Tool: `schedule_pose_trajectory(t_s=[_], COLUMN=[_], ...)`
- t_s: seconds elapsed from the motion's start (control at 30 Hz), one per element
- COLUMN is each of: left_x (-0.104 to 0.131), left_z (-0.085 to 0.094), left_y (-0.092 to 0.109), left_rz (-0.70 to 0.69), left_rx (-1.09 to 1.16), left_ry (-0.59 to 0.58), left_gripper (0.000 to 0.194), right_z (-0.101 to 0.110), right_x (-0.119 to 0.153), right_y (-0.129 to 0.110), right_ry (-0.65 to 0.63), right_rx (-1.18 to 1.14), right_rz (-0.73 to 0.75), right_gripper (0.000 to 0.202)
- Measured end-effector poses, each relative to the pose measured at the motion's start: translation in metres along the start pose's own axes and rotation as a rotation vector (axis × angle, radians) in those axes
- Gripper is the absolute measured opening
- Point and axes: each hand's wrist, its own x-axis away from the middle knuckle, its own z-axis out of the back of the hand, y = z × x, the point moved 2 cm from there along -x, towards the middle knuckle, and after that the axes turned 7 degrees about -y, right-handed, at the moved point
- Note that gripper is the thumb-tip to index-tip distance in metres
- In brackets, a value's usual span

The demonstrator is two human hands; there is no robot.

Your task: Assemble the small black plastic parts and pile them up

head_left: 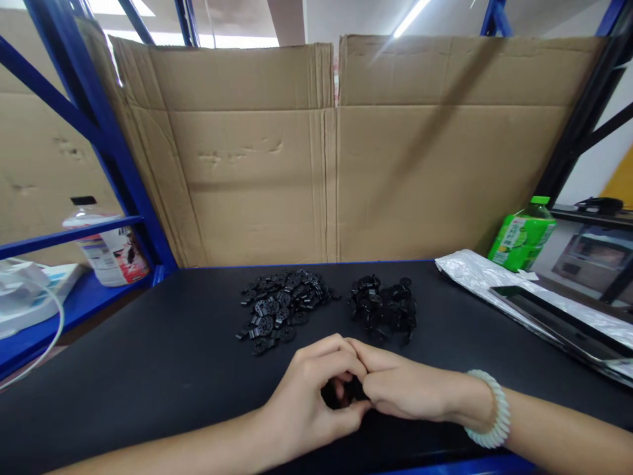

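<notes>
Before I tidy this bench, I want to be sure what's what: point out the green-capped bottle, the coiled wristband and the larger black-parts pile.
Green-capped bottle [519, 241]: head view, on its green label.
Coiled wristband [503, 411]: head view, on its elbow-side coils.
Larger black-parts pile [283, 301]: head view, near its middle.

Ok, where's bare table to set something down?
Widest: the table's left side, bordered by blue frame, left pile and left arm. Smaller: between right pile, silver wrap and right arm. Crowded: the narrow gap between piles, where left hand meets right hand, and the wrap, with a black device on it.
</notes>
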Motion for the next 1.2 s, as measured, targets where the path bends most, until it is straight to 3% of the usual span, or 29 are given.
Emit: schedule_pose_trajectory(t_s=[0.37, 0.53, 0.67, 0.77, 0.83, 0.9, 1.07, 1.1, 1.2], left_x=[0.0, 0.001, 0.001, 0.001, 0.002, 0.003, 0.005, 0.004, 0.005], left_z=[-0.001, 0.002, 0.007, 0.011, 0.013, 0.014, 0.014, 0.014, 0.014], left_y=[-0.003, -0.004, -0.005, -0.006, -0.007, -0.008, -0.012, -0.012, -0.012], left_rz=[0.007, 0.029, 0.126, 0.13, 0.105, 0.094, 0.179, 0.199, 0.23], left_rx=[0.014, 0.016, 0.2, 0.4, 0.469, 0.454, 0.246, 0.224, 0.199], left_ry=[-0.013, 0.091, 0.132, 0.237, 0.28, 0.287, 0.237, 0.217, 0.169], left_gripper=[0.021, 0.021, 0.018, 0.012, 0.009, 0.009, 0.011, 0.013, 0.017], right_z=[0.0, -0.001, 0.001, 0.003, 0.005, 0.008, 0.043, 0.052, 0.073], right_x=[-0.001, -0.007, -0.008, -0.002, 0.004, 0.011, 0.025, 0.026, 0.028], right_y=[0.003, 0.01, 0.008, 0.001, -0.005, -0.011, -0.024, -0.026, -0.028], right_ry=[0.026, -0.007, -0.073, -0.069, -0.054, -0.003, 0.457, 0.499, 0.464], right_rx=[-0.029, -0.203, -0.286, -0.272, -0.143, 0.133, 0.984, 1.05, 1.101], right_rz=[-0.017, 0.072, 0.09, 0.114, 0.153, 0.199, 0.37, 0.396, 0.372], right_gripper=[0.032, 0.032, 0.036, 0.051, 0.054, 0.051, 0.044, 0.045, 0.051])
